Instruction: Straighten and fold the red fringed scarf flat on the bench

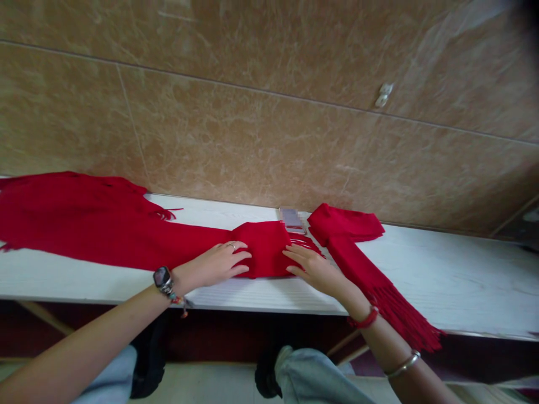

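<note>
Head view, looking down: two bare hands rest on a red scarf [265, 249] laid lengthwise along a narrow white bench [458, 278] against a brown marbled wall [261, 134]. The left hand [221, 261] is palm down and relaxed, its fingers loosely spread and pointing right, fingertips on the cloth at the left side of a folded section. The right hand [311, 269] mirrors it, fingers slightly apart and pointing left, tips touching the fold's right edge. Neither hand pinches or grips; the folded section lies between them, near the middle of the bench. Loose fringe shows beyond the fold, just behind the right hand. Leftward, the red cloth widens into a broad spread reaching the picture's edge; whether it is all one piece, I cannot tell. Right of the right hand lies a second scarf [351, 255], bent at an angle, its fringe hanging over the bench's front edge. A small flat item [292, 219], blurred, sits behind the fold by the wall.
</note>
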`<action>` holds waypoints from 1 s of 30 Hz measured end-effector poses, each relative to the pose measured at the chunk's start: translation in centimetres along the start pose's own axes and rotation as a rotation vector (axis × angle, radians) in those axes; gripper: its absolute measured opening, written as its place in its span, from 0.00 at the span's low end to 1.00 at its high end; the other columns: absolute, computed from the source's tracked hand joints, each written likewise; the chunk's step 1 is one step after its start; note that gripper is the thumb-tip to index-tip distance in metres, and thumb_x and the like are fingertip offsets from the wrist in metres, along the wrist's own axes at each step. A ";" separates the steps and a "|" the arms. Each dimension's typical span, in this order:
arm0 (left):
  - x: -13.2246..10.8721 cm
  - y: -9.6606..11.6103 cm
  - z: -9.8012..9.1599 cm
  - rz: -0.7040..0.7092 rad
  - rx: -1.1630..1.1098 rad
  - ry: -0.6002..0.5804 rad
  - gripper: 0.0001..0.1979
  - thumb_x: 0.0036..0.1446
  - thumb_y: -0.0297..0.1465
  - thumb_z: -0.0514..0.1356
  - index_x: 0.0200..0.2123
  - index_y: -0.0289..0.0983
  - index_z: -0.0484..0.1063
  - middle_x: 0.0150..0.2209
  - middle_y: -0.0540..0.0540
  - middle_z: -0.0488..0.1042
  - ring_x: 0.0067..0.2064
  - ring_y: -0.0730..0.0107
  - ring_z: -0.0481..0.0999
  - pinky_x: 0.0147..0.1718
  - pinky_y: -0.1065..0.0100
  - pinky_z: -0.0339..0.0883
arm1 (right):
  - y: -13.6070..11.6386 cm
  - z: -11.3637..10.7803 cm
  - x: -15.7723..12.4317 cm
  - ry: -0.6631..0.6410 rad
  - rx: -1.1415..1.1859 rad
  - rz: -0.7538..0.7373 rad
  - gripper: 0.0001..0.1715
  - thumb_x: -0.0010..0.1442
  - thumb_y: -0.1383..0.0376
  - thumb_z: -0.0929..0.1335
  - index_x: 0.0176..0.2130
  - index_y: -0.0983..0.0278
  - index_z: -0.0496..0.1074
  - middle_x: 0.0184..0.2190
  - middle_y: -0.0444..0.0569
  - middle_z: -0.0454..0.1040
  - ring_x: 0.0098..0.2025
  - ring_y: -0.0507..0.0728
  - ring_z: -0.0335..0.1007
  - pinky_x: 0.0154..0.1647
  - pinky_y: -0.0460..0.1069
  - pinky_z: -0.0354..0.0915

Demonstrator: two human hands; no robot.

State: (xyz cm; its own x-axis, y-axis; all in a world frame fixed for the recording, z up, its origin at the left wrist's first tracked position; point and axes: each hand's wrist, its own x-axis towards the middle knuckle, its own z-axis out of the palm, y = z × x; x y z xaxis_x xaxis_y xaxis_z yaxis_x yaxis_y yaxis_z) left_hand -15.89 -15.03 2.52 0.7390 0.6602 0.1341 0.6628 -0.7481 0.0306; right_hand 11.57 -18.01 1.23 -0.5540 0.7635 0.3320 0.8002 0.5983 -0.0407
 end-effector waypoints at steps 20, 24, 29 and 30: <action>6.0 -0.2 1.7 -0.516 -0.261 -0.320 0.46 0.44 0.63 0.44 0.63 0.49 0.35 0.64 0.45 0.31 0.62 0.40 0.28 0.53 0.35 0.29 | 1.1 4.5 8.3 -0.170 -0.221 0.502 0.36 0.63 0.52 0.54 0.60 0.75 0.52 0.62 0.64 0.48 0.63 0.65 0.41 0.59 0.64 0.42; 6.0 -0.2 1.3 -0.528 -0.279 -0.361 0.49 0.42 0.63 0.44 0.63 0.47 0.35 0.64 0.45 0.29 0.62 0.40 0.27 0.53 0.34 0.28 | 0.6 3.7 7.3 -0.094 -0.315 0.423 0.33 0.63 0.55 0.55 0.59 0.75 0.54 0.61 0.65 0.48 0.63 0.66 0.41 0.59 0.63 0.45; 6.2 -0.3 0.9 -0.431 -0.261 -0.336 0.50 0.44 0.61 0.46 0.64 0.39 0.37 0.64 0.46 0.28 0.63 0.48 0.26 0.56 0.39 0.30 | -0.4 4.0 5.2 -0.236 -0.268 0.190 0.26 0.64 0.59 0.54 0.57 0.69 0.59 0.59 0.61 0.55 0.62 0.65 0.46 0.54 0.62 0.56; 6.3 -0.4 0.9 -0.414 -0.269 -0.338 0.50 0.45 0.60 0.46 0.64 0.38 0.37 0.64 0.46 0.29 0.63 0.49 0.27 0.56 0.40 0.32 | -0.4 4.2 4.8 -0.237 -0.280 0.179 0.25 0.64 0.59 0.54 0.56 0.67 0.61 0.59 0.60 0.56 0.62 0.66 0.46 0.53 0.63 0.57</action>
State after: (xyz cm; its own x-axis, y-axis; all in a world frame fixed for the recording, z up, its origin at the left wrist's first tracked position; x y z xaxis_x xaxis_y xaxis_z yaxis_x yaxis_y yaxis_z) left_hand -11.35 -10.48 2.51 0.4521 0.8521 -0.2636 0.8829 -0.3855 0.2682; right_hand 7.63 -13.57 -1.11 -0.4117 0.9040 0.1156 0.9023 0.3864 0.1913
